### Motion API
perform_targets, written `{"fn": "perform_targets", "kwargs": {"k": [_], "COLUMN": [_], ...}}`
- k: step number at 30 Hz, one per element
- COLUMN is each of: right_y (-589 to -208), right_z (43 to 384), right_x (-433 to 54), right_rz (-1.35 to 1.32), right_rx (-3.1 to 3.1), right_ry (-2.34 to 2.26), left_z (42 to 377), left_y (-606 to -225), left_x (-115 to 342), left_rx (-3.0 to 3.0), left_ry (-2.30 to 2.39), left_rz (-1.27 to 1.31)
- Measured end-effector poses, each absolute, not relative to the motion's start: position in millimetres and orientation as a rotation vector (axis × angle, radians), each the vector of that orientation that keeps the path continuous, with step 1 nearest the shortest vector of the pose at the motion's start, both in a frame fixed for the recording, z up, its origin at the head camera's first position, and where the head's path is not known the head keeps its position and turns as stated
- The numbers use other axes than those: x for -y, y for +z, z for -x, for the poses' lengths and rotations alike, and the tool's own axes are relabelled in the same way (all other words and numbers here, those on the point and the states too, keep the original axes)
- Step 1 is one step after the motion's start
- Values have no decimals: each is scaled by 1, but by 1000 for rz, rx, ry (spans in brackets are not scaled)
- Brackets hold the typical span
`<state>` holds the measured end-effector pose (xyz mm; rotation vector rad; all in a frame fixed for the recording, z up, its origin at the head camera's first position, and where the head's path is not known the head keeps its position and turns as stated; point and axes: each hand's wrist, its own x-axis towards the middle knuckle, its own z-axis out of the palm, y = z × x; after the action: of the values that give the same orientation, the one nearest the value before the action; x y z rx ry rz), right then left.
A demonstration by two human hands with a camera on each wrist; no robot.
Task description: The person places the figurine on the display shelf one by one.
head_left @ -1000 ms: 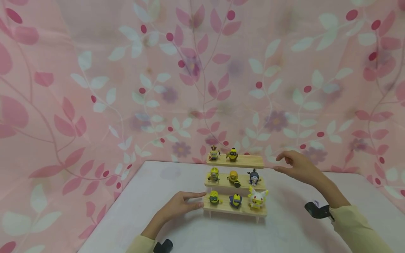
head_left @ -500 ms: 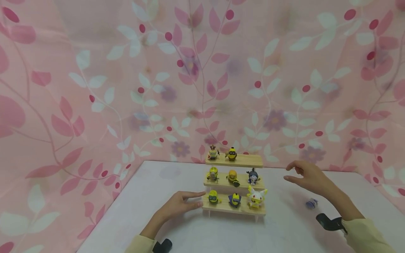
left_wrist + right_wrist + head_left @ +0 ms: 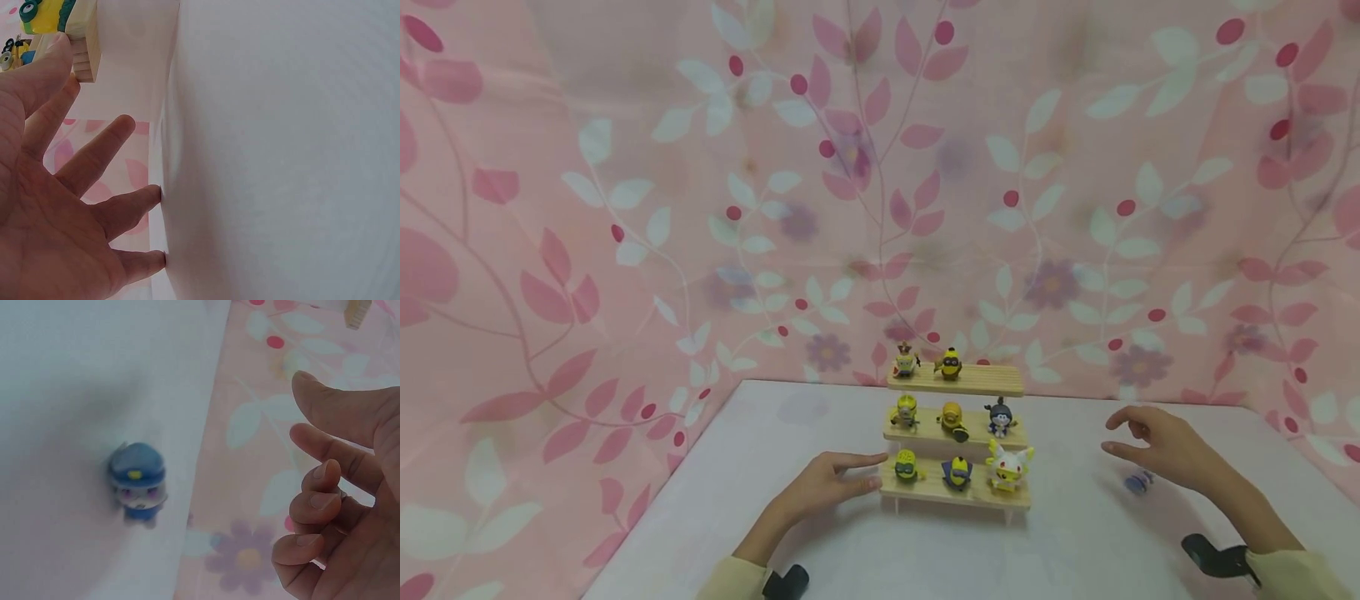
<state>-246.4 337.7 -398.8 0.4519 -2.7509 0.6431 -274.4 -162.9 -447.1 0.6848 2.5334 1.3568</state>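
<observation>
A three-tier wooden display shelf [image 3: 925, 495] stands on the table with several small figurines on it. My left hand [image 3: 823, 487] is at its lower left end; the thumb [image 3: 53, 59] and index fingertips touch the end of the bottom board, the other fingers spread straight. Holding nothing, my right hand [image 3: 1165, 446] hovers right of the shelf with loosely bent fingers. Below it on the table is a small figurine with a blue cap [image 3: 137, 472], partly seen in the head view. A white-eared figurine [image 3: 1007, 467] sits at the bottom tier's right end.
The top tier bears a crowned figurine [image 3: 906, 362] and a yellow goggled figurine [image 3: 951, 364] on its left and middle. A white cloth covers the table [image 3: 760, 442]. A pink floral curtain [image 3: 880, 250] hangs close behind.
My right hand has moved right and toward me, away from the top tier and over the blue-capped figurine. My left hand keeps its place at the shelf.
</observation>
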Motion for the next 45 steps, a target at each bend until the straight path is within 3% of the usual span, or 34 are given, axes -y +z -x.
{"fn": "perform_targets", "kwargs": {"k": [12, 18, 45], "right_y": [-417, -420, -427], "right_z": [238, 237, 243], "right_x": [-362, -367, -359], "right_rz": [-508, -416, -351], "right_rx": [2858, 2990, 3101], "right_ry": [596, 583, 324], "left_z": [276, 278, 278], "left_y": [-451, -450, -451], "left_x": [162, 164, 165], "left_rx": [-2535, -2538, -2523], "left_ry": [1360, 1361, 1371], "left_rz": [-715, -720, -716]}}
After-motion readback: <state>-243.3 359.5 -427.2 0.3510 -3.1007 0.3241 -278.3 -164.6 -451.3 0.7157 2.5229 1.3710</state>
